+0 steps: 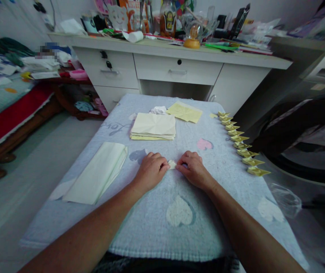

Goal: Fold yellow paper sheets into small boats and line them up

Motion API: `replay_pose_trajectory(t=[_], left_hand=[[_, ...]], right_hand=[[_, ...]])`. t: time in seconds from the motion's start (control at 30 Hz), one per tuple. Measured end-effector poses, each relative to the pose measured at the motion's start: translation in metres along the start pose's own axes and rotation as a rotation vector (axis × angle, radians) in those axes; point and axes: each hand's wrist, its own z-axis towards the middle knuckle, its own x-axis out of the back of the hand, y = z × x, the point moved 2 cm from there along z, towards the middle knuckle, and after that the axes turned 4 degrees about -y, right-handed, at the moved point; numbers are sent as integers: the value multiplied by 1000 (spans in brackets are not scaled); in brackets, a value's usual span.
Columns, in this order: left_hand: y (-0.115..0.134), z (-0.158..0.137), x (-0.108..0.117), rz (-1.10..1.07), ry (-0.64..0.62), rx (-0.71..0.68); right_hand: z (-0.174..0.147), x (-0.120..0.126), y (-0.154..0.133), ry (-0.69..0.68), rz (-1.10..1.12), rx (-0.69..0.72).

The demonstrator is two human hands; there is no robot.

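Observation:
Between my two hands is a small folded piece of pale yellow paper (172, 164), just above or on the cloth. My left hand (152, 170) pinches its left end, and my right hand (193, 167) pinches the right end. The fingers cover much of the paper, so its exact shape is hidden. Beyond the hands lies a stack of creased cream and yellow paper sheets (152, 126). Left of my left hand is a larger folded pale sheet (97, 172). A row of several folded yellow paper pieces with pointed tips (246, 153) runs along the right edge.
A blue-grey cloth with heart prints (151, 223) covers the table. Yellow sheets (184, 112) and a crumpled white tissue (158, 110) lie behind the stack. A cluttered white desk (176, 72) stands beyond, a front-loading machine (307, 132) at right, a bed (14, 102) at left.

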Motion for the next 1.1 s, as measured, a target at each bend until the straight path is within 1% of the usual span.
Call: replay_pose_trajectory(t=[0.3, 0.57, 0.67, 0.8, 0.87, 1.1], left_hand=[[0, 1, -1, 45, -3, 41], [3, -1, -4, 142, -9, 62], [4, -1, -4, 152, -8, 61], [4, -1, -3, 146, -13, 67], [4, -1, -3, 147, -15, 67], [4, -1, -4, 155, -20, 60]], right_hand=[[1, 0, -3, -3, -70, -56], [3, -4, -7, -22, -185, -99], [3, -2, -3, -13, -148, -80], [2, 2, 4, -6, -11, -42], [1, 4, 4, 2, 21, -41], [-1, 3, -2, -15, -64, -53]])
